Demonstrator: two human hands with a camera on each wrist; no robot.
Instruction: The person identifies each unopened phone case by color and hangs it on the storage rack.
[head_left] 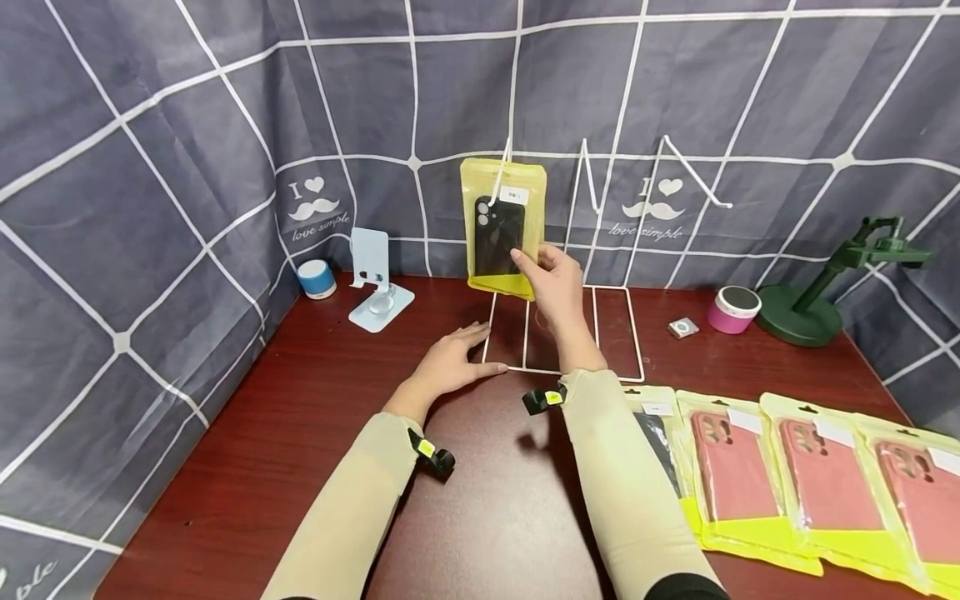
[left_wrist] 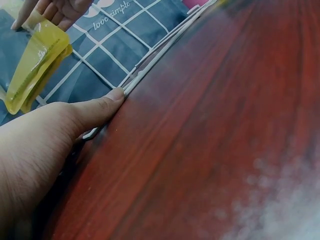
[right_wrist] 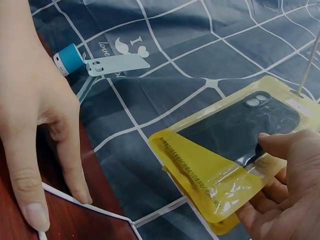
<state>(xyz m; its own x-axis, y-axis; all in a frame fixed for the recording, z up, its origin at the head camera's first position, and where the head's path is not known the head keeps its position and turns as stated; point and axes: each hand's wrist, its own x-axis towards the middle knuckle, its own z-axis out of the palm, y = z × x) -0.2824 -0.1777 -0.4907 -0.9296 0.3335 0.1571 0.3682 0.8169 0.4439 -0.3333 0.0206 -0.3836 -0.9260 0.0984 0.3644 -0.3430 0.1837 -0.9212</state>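
My right hand pinches the lower right side of a yellow-edged clear pouch with a black phone case inside. The pouch is upright against the white wire display rack, whose left hook passes through its top hole. A second yellow edge shows behind the pouch in the right wrist view. On the table, my left hand rests at the rack's left front corner, fingers extended. Its thumb touches the base wire in the left wrist view.
Several pouches with pink cases overlap at the front right, beside one with a dark case. A blue phone stand and blue speaker stand left. At right are a pink speaker, small square gadget and green stand.
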